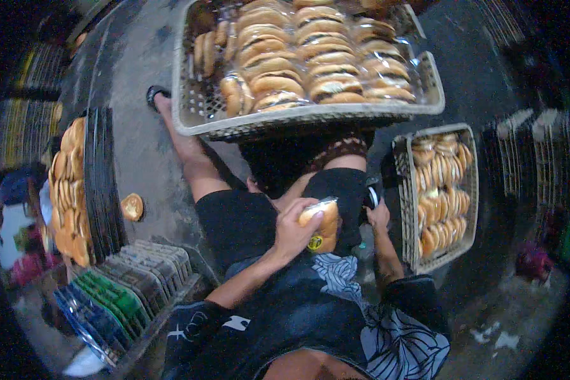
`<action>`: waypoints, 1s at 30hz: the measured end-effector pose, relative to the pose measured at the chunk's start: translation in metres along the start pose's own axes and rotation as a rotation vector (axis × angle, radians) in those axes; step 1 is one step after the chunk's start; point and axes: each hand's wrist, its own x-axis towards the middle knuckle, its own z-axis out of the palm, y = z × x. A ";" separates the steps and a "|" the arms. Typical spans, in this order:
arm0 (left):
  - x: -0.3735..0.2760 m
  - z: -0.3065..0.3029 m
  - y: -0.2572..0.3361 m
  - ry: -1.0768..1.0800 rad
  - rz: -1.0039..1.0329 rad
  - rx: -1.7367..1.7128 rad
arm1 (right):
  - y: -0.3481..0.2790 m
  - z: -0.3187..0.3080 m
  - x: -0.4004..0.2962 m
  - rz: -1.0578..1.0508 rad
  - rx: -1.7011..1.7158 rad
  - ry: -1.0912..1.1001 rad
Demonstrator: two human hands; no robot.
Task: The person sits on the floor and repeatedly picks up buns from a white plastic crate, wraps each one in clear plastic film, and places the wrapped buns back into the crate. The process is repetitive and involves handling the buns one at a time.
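Observation:
My left hand point(294, 227) grips a golden bread bun point(330, 228) wrapped in clear plastic, above my lap. A round yellow sticker point(315, 243) sits on the wrapper. Beside my right thigh, my right hand point(379, 214) is closed around a dark object with a curved white rim point(372, 196); its kind is unclear. Ahead of my knees stands a large pale plastic crate point(266, 121) holding rows of wrapped filled buns point(332, 71). Another plastic crate point(475, 190), with rows of buns point(439, 204), stands to my right.
At left, a stack of dark trays point(103, 180) stands beside unwrapped buns point(69, 190). One bun point(132, 207) lies nearby. Closer to me are green, blue and grey crates point(109, 297). Light scraps point(501, 337) lie on the floor at lower right.

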 end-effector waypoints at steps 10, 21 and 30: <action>0.015 -0.030 -0.003 0.436 -0.164 -0.231 | -0.085 -0.019 0.100 0.059 -0.162 -0.230; 0.052 -0.035 0.007 0.457 0.011 -0.237 | 0.029 0.009 0.044 0.249 -0.121 -0.006; 0.049 -0.026 0.000 0.360 0.514 0.151 | -0.232 -0.230 -0.075 -1.218 0.795 -0.533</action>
